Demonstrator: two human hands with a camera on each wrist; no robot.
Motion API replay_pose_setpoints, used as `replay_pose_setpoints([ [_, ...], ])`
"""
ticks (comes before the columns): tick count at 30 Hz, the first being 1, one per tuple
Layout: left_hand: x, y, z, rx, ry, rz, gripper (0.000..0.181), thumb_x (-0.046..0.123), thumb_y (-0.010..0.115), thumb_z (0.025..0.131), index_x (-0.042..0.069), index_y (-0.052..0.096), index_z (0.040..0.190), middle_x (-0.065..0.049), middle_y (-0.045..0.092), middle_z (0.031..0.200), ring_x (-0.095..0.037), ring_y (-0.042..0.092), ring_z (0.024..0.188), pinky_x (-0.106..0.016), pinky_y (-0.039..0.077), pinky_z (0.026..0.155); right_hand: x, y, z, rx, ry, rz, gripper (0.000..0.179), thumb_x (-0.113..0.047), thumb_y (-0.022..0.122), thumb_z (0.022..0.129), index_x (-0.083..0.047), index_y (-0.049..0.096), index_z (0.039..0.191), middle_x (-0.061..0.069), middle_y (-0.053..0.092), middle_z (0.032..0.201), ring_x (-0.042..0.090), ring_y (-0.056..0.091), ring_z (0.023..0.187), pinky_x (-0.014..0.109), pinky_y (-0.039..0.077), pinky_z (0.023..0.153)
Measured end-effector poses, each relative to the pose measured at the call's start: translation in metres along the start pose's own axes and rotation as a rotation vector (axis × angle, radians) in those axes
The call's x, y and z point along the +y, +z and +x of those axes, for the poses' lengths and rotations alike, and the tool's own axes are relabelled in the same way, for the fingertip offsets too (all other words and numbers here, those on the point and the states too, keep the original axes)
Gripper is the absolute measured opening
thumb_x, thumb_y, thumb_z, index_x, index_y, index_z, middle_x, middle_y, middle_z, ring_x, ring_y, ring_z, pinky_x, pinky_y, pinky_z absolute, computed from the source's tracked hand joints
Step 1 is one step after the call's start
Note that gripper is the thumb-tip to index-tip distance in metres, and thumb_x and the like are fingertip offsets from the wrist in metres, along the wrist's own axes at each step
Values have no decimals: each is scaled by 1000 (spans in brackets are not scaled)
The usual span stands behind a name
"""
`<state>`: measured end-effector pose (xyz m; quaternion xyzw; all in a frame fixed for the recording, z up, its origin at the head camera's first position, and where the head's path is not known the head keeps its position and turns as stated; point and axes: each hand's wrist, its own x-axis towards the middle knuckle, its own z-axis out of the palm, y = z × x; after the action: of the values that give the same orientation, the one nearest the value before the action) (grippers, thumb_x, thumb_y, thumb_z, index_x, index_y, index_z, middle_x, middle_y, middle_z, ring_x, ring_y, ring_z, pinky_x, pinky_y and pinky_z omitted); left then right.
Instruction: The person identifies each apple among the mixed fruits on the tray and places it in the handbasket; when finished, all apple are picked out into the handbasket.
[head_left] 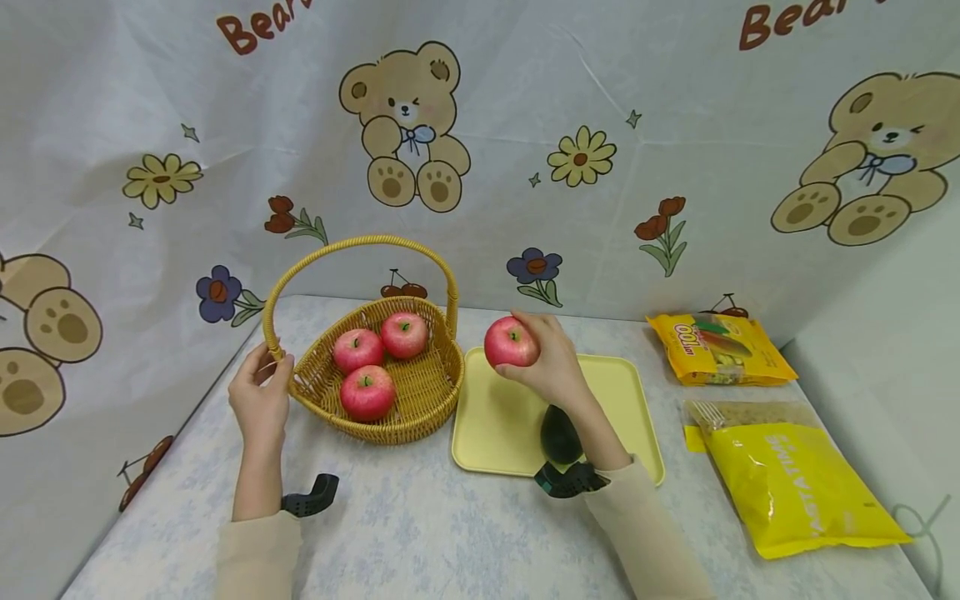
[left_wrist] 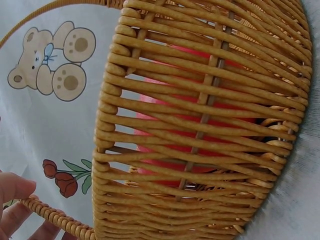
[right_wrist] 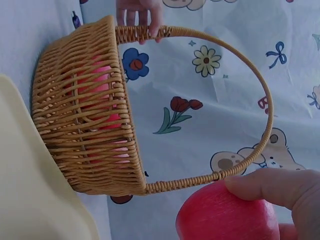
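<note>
A wicker basket with a tall arched handle stands left of centre, and three red apples lie inside, one of them the front apple. My left hand grips the handle near its left foot; in the left wrist view, thumb and fingers lie around it. My right hand holds another red apple above the tray, just right of the basket. In the right wrist view the thumb presses on this apple. A dark green avocado-like fruit lies on the yellow tray, partly hidden by the right forearm.
On the right side of the table lie a yellow snack bag and, nearer, a larger yellow pasta bag. Behind the table hangs a cloth printed with bears and flowers. The tray's left edge is close beside the basket.
</note>
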<state>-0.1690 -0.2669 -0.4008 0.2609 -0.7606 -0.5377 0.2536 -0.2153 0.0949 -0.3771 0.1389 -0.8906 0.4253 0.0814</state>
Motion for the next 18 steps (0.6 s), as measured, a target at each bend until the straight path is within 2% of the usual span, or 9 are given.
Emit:
replay_pose_setpoints([
  [6, 1, 0, 0, -2, 3, -3, 39, 26, 58, 98, 20, 58, 137, 0, 58, 122, -9, 53, 110, -17, 45, 82, -15, 5, -6, 19, -49, 28, 79, -20, 86, 70, -16, 52, 141, 11, 50, 134, 33, 50, 121, 52, 52, 90],
  [11, 1, 0, -1, 1, 3, -10, 39, 24, 58, 98, 19, 58, 136, 1, 58, 120, -8, 53, 108, -17, 45, 81, -27, 15, -8, 0, -99, 76, 78, -20, 86, 70, -15, 52, 140, 10, 51, 133, 30, 52, 120, 48, 54, 90],
  [18, 1, 0, 0, 0, 3, -12, 39, 24, 59, 98, 17, 59, 136, 4, 59, 116, -8, 53, 107, -15, 44, 79, -39, 37, -7, -43, -118, 149, 77, -22, 86, 72, -16, 51, 141, 8, 51, 132, 25, 53, 117, 44, 55, 90],
])
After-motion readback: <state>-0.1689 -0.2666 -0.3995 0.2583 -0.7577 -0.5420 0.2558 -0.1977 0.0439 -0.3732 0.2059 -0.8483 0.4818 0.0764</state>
